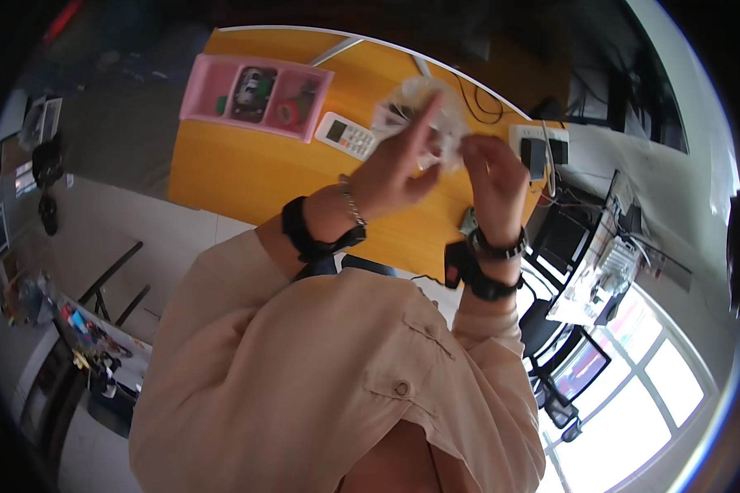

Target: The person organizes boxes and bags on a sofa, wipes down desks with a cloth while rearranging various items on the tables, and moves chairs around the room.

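A crumpled clear plastic bag (pixel 423 92) is over the wooden table, partly hidden behind my hands. My left hand (pixel 396 170) is at the bag's near side, its fingers stretched out and its thumb apart; it seems to touch the plastic. My right hand (pixel 497 174) is at the bag's right edge, with thumb and fingertips pinched together on the plastic. Some dark content shows through the bag, but I cannot make it out. Left of the bag lies a white remote control (pixel 345 135) with a small grey screen.
A pink divided tray (pixel 259 125) with small items, including a red ring-shaped one, stands at the table's (pixel 247 171) far left. To the right are a white power strip (pixel 555 133) with a black adapter (pixel 533 158) and cables. An office chair (pixel 580 361) stands beyond, right.
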The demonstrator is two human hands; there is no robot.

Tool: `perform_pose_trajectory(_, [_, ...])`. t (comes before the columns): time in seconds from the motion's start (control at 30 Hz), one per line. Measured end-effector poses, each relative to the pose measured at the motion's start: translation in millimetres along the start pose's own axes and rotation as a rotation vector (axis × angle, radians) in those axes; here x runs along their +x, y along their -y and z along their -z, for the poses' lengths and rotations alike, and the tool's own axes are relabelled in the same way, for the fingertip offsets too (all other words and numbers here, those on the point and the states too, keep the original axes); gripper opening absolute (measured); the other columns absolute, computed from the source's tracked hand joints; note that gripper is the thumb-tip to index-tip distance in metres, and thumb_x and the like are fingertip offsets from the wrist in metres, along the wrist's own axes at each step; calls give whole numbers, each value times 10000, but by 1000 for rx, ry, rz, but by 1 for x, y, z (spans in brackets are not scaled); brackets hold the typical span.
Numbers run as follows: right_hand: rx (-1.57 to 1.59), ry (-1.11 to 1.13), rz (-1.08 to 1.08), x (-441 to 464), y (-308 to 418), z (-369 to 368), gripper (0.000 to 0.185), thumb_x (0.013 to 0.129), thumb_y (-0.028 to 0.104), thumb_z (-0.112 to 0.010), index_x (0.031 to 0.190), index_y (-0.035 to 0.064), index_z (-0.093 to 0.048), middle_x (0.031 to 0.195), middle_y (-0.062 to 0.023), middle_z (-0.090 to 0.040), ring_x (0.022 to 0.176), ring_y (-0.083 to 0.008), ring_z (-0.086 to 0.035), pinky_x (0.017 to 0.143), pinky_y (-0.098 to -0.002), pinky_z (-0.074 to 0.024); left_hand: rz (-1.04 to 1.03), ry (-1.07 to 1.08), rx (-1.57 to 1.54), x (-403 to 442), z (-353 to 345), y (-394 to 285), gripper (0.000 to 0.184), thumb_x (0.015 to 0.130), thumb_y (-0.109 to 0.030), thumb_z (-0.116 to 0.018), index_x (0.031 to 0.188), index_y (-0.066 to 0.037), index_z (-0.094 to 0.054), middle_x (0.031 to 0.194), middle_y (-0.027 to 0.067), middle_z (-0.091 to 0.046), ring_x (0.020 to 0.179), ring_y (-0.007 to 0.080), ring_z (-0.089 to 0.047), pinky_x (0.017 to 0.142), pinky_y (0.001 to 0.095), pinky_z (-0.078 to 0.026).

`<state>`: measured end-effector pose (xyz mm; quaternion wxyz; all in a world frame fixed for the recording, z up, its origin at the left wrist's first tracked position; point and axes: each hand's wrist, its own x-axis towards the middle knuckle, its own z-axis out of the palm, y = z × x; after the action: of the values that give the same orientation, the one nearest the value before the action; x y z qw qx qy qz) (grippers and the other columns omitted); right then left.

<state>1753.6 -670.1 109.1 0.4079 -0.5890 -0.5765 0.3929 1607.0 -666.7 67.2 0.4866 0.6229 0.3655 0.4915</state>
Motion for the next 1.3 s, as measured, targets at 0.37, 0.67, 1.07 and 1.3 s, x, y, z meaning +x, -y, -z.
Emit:
perform_pose_trajectory(0.37, [-298,225,314,-23,14,-49,752,578,109,-724,1233,1,-370,1285,-191,-373,1097,-340,-449,876,-364,-409,-112,136,66,-14,51,-47,156,641,-15,-625,766,-34,-533,724,87,-530,639,241,-545,548,288,-436])
perform_pose_trajectory(0.67, [-225,264,471,28,45,-137,347,614,81,-648,957,42,-616,1104,-173,-531,849,-268,-600,706,-312,-495,-166,-190,412,-38,115,-58,271,665,-46,-638,927,-39,-571,821,105,-576,788,275,-578,672,312,-475])
perform_pose_trajectory(1.07, [209,652,151,113,17,-214,402,727,-44,-546,1125,-2,-508,1089,-69,-556,986,-143,-516,854,-255,-404,539,-643,-66,-111,192,69,609,803,-95,-585,1280,-46,-209,896,117,-573,745,162,-603,657,239,-481])
perform_pose_trajectory(1.3, [310,553,-21,104,-4,-217,272,757,110,-607,1003,21,-533,940,-63,-582,846,-174,-563,720,-281,-463,740,-629,-364,-88,184,88,844,803,-230,-608,1342,-81,25,929,125,-578,791,195,-609,711,297,-479])
